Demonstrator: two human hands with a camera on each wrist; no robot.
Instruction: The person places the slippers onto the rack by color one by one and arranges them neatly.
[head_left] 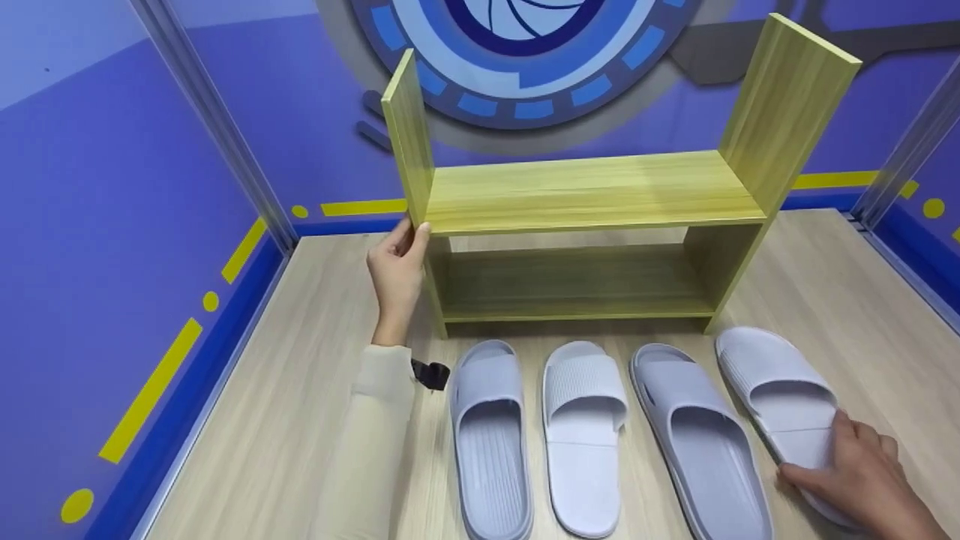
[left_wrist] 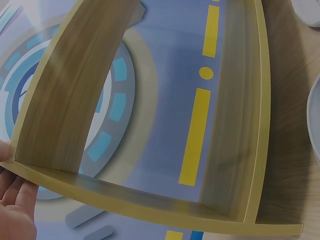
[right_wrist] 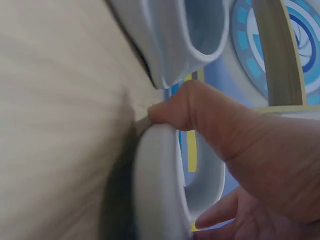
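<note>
My left hand [head_left: 399,274] pinches the left side panel [head_left: 409,142] of a yellow-green wooden shoe rack [head_left: 592,195] at the height of its upper shelf, thumb at the front edge. In the left wrist view, fingertips lie along the outside of that panel. My right hand [head_left: 862,465] grips the rear half of the rightmost slipper [head_left: 780,371], a pale grey one with a ribbed strap. Thumb and fingers are on opposite sides of its sole. The right wrist view shows the held slipper [right_wrist: 160,185] edge-on, with a dark shadow beside it.
Left of the held slipper stand a plain grey slipper [head_left: 712,442], a ribbed pale one [head_left: 583,450] and another plain one [head_left: 491,442], toes toward the rack. The rack stands on the wood-look floor [head_left: 300,360] before a blue patterned wall [head_left: 300,112]. Another blue wall rises at left.
</note>
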